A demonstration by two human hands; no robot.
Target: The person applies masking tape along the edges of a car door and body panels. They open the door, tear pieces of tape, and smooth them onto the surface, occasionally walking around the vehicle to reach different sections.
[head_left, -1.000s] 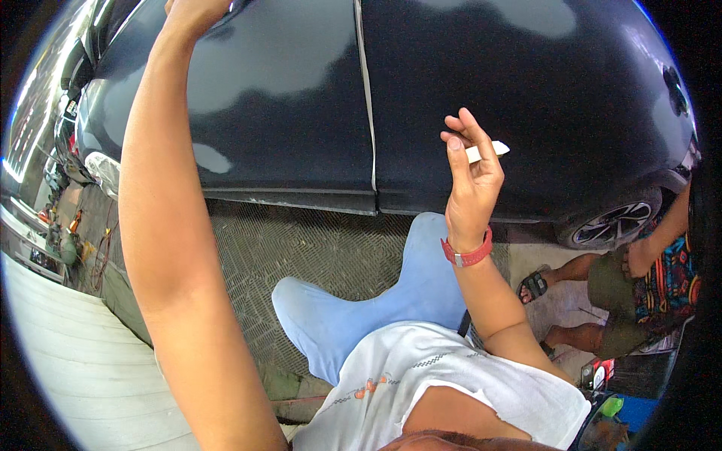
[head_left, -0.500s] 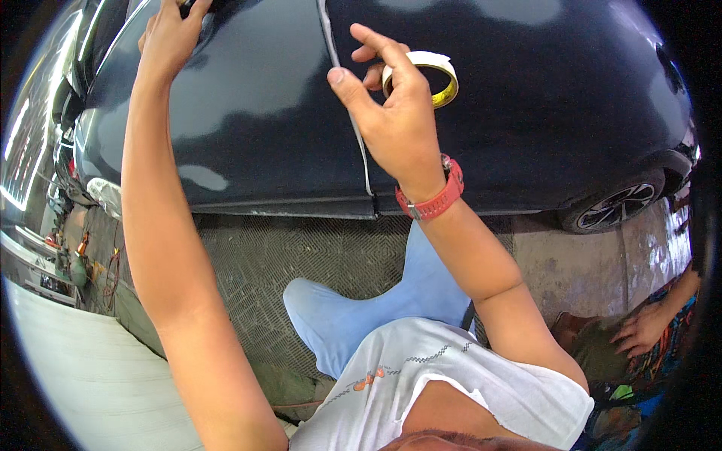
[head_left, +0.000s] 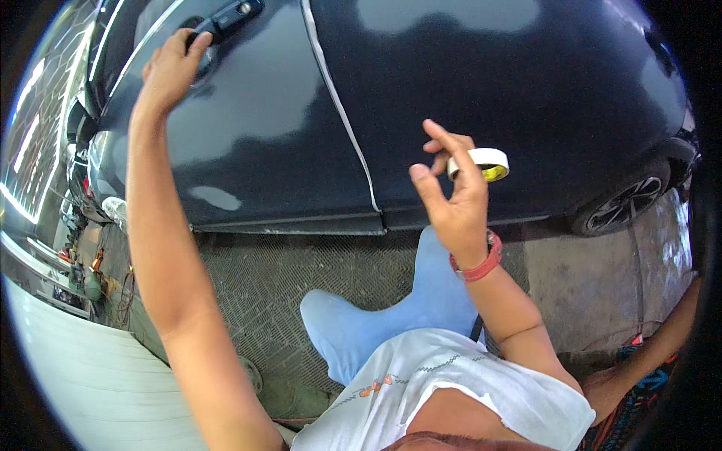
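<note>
"Matting [head_left: 252, 282] covers the floor beside a dark car [head_left: 466, 83]. Your hands?"

"My right hand [head_left: 461, 210] holds a white tape roll [head_left: 492, 156] among its fingers, thumb spread, before the car."

"And the other?"

"My left hand [head_left: 169, 73] is at the door handle [head_left: 228, 22]; whether gripping, I can't tell. A pale strip [head_left: 338, 101] runs down the door gap, a wheel [head_left: 626, 207] farther right."

Legible text: none that I can read. Tape roll [head_left: 500, 160] at my right hand [head_left: 462, 214]: yellow inner face too small and soft to make out any print. My white shirt [head_left: 451, 383]: orange figures and dark zigzag bands across the chest, read as pattern, not lettering. Red watch strap [head_left: 483, 264] on my right wrist: markings unresolved. Wheel hub [head_left: 628, 204] of the dark car: centre mark too small to identify.
</note>
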